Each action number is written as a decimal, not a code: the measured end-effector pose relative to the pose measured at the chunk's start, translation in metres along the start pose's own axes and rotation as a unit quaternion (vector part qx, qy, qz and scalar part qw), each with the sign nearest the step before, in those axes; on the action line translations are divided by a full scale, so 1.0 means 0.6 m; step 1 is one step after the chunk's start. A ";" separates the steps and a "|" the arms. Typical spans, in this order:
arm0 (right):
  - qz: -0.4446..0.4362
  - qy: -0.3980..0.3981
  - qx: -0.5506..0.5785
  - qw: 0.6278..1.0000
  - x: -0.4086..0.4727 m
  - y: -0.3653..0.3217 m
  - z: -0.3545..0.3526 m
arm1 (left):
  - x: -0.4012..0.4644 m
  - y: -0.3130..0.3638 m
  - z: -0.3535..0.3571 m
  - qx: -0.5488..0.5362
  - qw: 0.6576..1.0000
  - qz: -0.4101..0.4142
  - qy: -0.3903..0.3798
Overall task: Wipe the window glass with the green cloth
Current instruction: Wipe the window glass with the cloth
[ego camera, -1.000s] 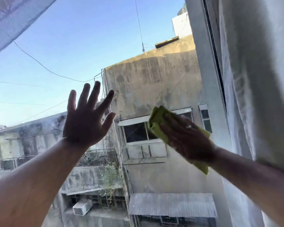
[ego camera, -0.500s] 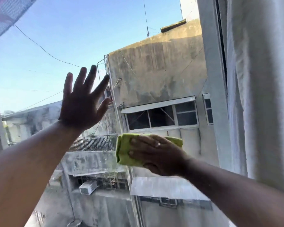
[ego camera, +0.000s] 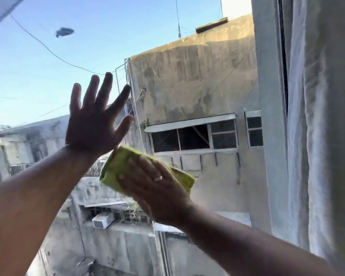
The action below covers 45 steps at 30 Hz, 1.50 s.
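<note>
The window glass (ego camera: 197, 80) fills the view, with sky and grey buildings behind it. My right hand (ego camera: 157, 188) presses a folded green cloth (ego camera: 116, 166) flat against the glass at the centre, fingers spread over it; a ring shows on one finger. The cloth's far corner (ego camera: 184, 179) sticks out to the right of the hand. My left hand (ego camera: 94, 124) lies flat on the glass just up and left of the cloth, fingers apart, holding nothing.
A pale curtain (ego camera: 323, 116) hangs along the right side beside the grey window frame (ego camera: 267, 96). A dark smudge (ego camera: 65, 31) sits high on the glass at upper left. A mesh screen corner (ego camera: 0, 8) shows at top left.
My right hand has slid the cloth down and left across the glass, ending close under my left hand. The left hand has stayed flat on the pane.
</note>
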State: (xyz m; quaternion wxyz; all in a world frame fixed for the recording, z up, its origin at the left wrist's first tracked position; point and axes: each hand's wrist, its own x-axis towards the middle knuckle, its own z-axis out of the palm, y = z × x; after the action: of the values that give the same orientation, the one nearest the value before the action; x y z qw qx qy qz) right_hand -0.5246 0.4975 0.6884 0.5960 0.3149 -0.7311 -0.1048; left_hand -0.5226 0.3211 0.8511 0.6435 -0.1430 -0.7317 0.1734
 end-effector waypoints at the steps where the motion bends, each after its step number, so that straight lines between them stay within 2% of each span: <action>1: -0.093 -0.041 -0.012 0.995 -0.015 0.000 -0.002 | -0.001 -0.002 -0.003 -0.004 1.000 0.002 -0.007; 2: -0.151 -0.068 -0.025 0.986 -0.029 0.024 -0.007 | -0.001 -0.003 -0.003 -0.008 1.000 0.005 -0.009; 3: -0.165 -0.078 -0.037 0.982 -0.040 0.062 -0.015 | -0.003 -0.004 -0.002 -0.010 1.000 0.007 -0.007; 4: -0.138 -0.072 -0.049 0.987 -0.051 0.109 -0.023 | -0.004 -0.003 -0.001 -0.011 1.000 0.005 -0.001; 6: 0.015 -0.030 -0.072 0.997 -0.070 0.209 -0.039 | -0.007 0.000 0.002 -0.009 1.000 -0.001 0.006; 8: 0.183 -0.010 -0.064 0.981 -0.085 0.263 -0.056 | -0.007 0.004 0.003 -0.013 1.000 -0.003 0.004; 10: 0.297 0.030 -0.054 0.953 -0.071 0.238 -0.049 | -0.003 0.002 0.004 -0.016 1.000 -0.002 0.001; 11: 0.321 0.051 -0.057 0.944 -0.059 0.203 -0.037 | -0.004 0.002 0.005 -0.017 1.000 -0.002 0.000; 12: 0.311 0.060 -0.053 0.947 -0.050 0.160 -0.024 | -0.005 0.002 0.007 -0.018 1.000 -0.003 0.000; 13: 0.262 0.055 -0.045 0.962 -0.046 0.109 -0.009 | -0.007 0.003 0.007 -0.019 1.000 -0.005 0.000; 16: 0.014 -0.008 -0.029 0.999 -0.062 -0.049 0.026 | -0.005 0.005 0.004 -0.018 1.000 -0.009 -0.008; 19: -0.208 -0.113 -0.047 0.971 -0.083 -0.105 0.029 | -0.004 -0.002 -0.003 -0.028 0.999 -0.007 -0.017; 20: -0.233 -0.116 -0.047 0.964 -0.082 -0.089 0.026 | -0.005 -0.003 -0.002 -0.028 0.999 -0.005 -0.016; 21: -0.223 -0.099 -0.039 0.969 -0.078 -0.059 0.022 | -0.006 -0.003 -0.001 -0.027 1.000 -0.003 -0.014; 22: -0.178 -0.074 -0.031 0.981 -0.076 -0.016 0.017 | -0.005 -0.002 0.000 -0.027 1.000 -0.002 -0.011; 24: -0.022 -0.024 -0.035 0.999 -0.080 0.095 -0.006 | -0.003 -0.002 0.003 -0.028 1.000 -0.002 -0.006; 26: 0.160 0.008 -0.051 0.986 -0.082 0.216 -0.040 | -0.004 -0.002 0.003 -0.026 1.000 -0.005 -0.004; 27: 0.249 0.029 -0.057 0.966 -0.076 0.268 -0.057 | -0.004 -0.002 0.002 -0.023 1.000 -0.005 -0.004; 29: 0.418 0.079 -0.042 0.904 -0.039 0.320 -0.076 | -0.004 0.001 0.001 -0.019 1.000 -0.001 -0.002; 30: 0.479 0.102 -0.033 0.872 -0.011 0.309 -0.075 | -0.002 0.002 0.001 -0.020 1.000 -0.001 -0.003; 31: 0.501 0.110 -0.039 0.857 0.017 0.274 -0.067 | -0.002 0.002 0.001 -0.024 1.000 -0.004 -0.006; 32: 0.476 0.115 -0.049 0.871 0.033 0.225 -0.050 | -0.002 0.001 0.001 -0.028 1.000 -0.007 -0.009; 33: 0.393 0.103 -0.049 0.912 0.039 0.165 -0.028 | -0.001 -0.001 0.000 -0.031 0.999 -0.009 -0.010; 34: 0.261 0.062 -0.033 0.963 0.030 0.101 -0.006 | -0.001 -0.005 -0.001 -0.033 0.999 -0.009 -0.009; 35: 0.108 0.011 -0.013 0.994 0.005 0.051 0.004 | -0.001 -0.007 -0.001 -0.036 0.999 -0.007 -0.007; 36: -0.029 -0.031 -0.012 0.999 -0.026 0.035 0.004 | -0.001 -0.007 -0.002 -0.038 0.999 -0.004 -0.006; 37: -0.117 -0.062 -0.012 0.991 -0.054 0.060 -0.007 | -0.001 -0.005 -0.001 -0.040 0.999 -0.001 -0.005; 38: -0.153 -0.063 -0.019 0.986 -0.072 0.112 -0.020 | -0.001 -0.003 0.000 -0.038 0.999 -0.003 -0.004; 39: -0.136 -0.047 -0.040 0.989 -0.079 0.176 -0.037 | -0.002 -0.002 0.000 -0.035 0.999 -0.007 -0.004; 41: 0.016 0.016 -0.088 0.996 -0.073 0.314 -0.074 | -0.004 0.000 0.000 -0.032 0.999 -0.008 -0.004; 43: 0.186 0.040 -0.125 0.974 -0.070 0.423 -0.107 | -0.004 0.003 0.001 -0.027 1.000 -0.002 -0.002; 45: 0.284 0.041 -0.106 0.952 -0.065 0.464 -0.122 | -0.004 0.004 0.007 -0.021 1.000 -0.003 0.007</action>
State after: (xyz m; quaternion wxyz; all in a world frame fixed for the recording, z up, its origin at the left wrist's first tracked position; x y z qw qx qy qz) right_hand -0.5458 0.7538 0.8238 0.6609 0.0329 -0.7497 0.0050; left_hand -0.5261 0.3216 0.8474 0.6462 -0.1562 -0.7308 0.1550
